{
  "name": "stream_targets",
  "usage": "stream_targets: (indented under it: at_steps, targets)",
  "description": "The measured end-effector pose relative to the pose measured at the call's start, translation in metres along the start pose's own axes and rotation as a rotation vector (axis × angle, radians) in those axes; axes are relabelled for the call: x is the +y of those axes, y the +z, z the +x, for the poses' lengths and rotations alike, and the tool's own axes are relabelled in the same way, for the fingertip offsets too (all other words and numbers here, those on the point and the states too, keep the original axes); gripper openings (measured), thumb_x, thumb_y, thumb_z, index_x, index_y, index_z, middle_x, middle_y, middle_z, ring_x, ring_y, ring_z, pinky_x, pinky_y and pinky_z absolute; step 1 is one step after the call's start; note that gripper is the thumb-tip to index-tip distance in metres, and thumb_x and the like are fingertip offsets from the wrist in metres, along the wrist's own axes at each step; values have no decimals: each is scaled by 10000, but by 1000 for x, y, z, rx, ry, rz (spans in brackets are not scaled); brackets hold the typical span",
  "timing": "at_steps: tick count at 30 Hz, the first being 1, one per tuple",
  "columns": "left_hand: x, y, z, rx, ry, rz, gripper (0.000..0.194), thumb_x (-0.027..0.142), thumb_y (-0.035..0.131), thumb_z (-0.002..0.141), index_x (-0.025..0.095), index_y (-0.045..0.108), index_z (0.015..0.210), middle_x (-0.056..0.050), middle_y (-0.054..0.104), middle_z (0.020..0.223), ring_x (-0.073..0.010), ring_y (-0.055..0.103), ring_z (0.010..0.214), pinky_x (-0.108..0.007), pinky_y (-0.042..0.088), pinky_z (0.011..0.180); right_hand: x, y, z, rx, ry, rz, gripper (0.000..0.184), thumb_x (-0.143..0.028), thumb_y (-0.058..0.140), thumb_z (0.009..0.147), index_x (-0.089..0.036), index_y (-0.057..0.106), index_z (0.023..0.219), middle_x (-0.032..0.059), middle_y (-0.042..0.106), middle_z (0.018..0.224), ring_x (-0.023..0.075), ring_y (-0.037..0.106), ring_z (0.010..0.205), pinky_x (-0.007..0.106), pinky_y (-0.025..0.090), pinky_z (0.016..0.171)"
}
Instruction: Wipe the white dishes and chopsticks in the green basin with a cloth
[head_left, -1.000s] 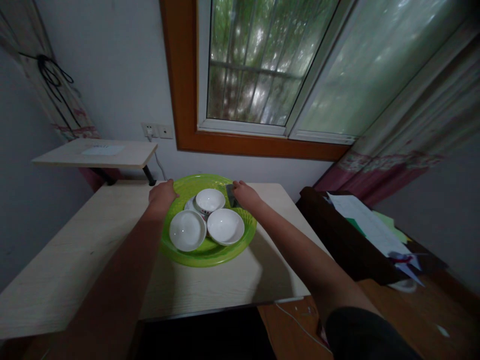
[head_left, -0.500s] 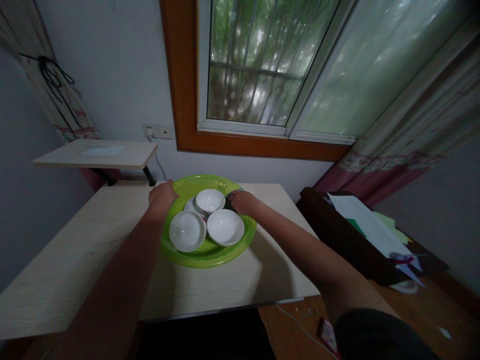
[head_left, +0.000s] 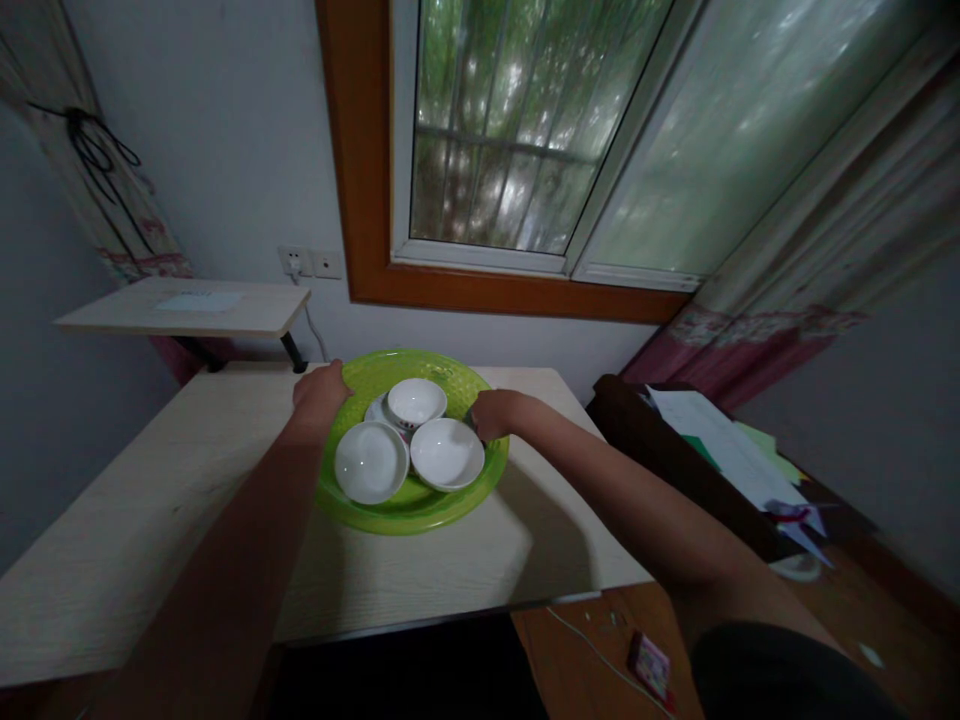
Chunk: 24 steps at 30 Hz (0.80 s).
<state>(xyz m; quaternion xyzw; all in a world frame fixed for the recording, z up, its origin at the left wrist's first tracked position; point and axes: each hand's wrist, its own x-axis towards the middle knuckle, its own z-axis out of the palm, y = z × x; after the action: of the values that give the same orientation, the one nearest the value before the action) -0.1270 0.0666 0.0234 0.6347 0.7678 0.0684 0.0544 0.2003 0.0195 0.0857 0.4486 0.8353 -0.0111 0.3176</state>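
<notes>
A round green plastic tray (head_left: pixel 412 520) rests on the pale wooden table. My left hand (head_left: pixel 321 392) grips its left rim, thumb over the edge. White bowls sit in the tray: one at the back (head_left: pixel 417 402), one at front left (head_left: pixel 372 462) and one at front right (head_left: pixel 448 455). A plate (head_left: pixel 379 409) shows partly beneath them. Over the tray's right side is my right hand (head_left: pixel 495 414), its fingers curled close to the front right bowl. Something dark shows at those fingertips, too hidden to name.
A small raised shelf (head_left: pixel 187 315) with a paper on it stands at the table's back left. Behind the table are a wall socket (head_left: pixel 295 262) and a window. On the right, papers (head_left: pixel 720 440) lie on a dark brown piece of furniture (head_left: pixel 637 430). A cable crosses the floor.
My right hand has moved from the tray's back right rim toward me, along its right side to beside the front right bowl. My left hand keeps its hold on the rim.
</notes>
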Motion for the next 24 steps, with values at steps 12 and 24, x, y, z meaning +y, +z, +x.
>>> stream_targets:
  at_steps: [12, 24]
  targets:
    - [1, -2, -1, -6, 4, 0, 528, 359, 786, 897, 173, 671, 1378, -223, 756, 1321, -423, 711, 1236, -472, 569, 928, 3, 7, 40, 379, -77, -162, 377, -120, 510, 1045, -125, 795, 1293, 155, 688, 1500, 293, 586, 1449, 361, 495, 1169]
    - [4, -5, -4, -11, -12, -17, 534, 332, 781, 907, 152, 663, 1395, -252, 743, 1339, -436, 710, 1220, -497, 574, 933, -13, 9, -26, 113, 49, 3, 334, -205, 602, 982, -100, 835, 1197, 258, 801, 1192, 366, 782, 1146, 392, 616, 885]
